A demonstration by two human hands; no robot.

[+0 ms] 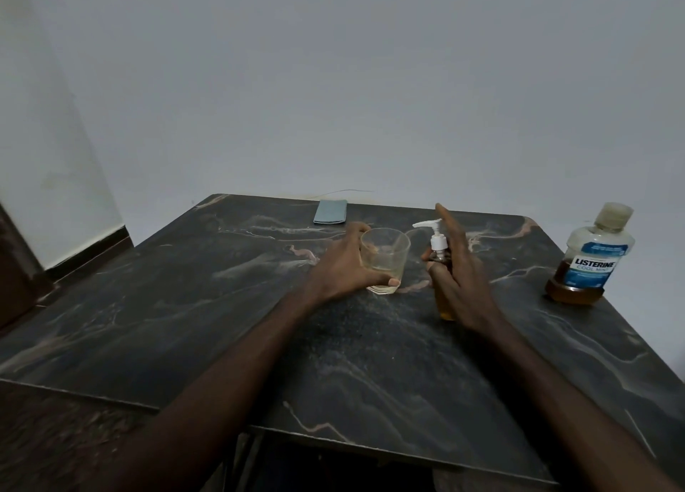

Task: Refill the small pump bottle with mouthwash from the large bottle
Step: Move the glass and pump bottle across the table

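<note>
While both arms reach forward over it, the dark marbled worktop (370,362) fills the lower half of the view, with a pale wall behind it.

Near the worktop's right edge stands the large bottle (589,258), upright, capped, with a blue label reading LISTERINE COOL MINT; amber liquid fills only its lowest part. It is well apart from both hands.

At the far edge of the worktop lies a flat grey-blue case (330,212), touching nothing else.

Nearer the middle, the left hand (346,265) wraps a clear glass (385,260) from its left side, thumb across the near lower wall and fingers curled round the far rim: its grip is closed on the glass. The glass stands upright on the worktop and holds a shallow layer of pale liquid at the bottom.

Just right of the glass, the right hand (457,276) holds the pump bottle (442,269) upright, fingers around the body from the right side and the forefinger stretched up past the pump. Its grip is clasped on the bottle. The white pump head is fitted on, its spout pointing left towards the glass. Amber liquid shows in the bottle's lower body below the hand. Whether its base touches the worktop, I cannot tell.
</note>
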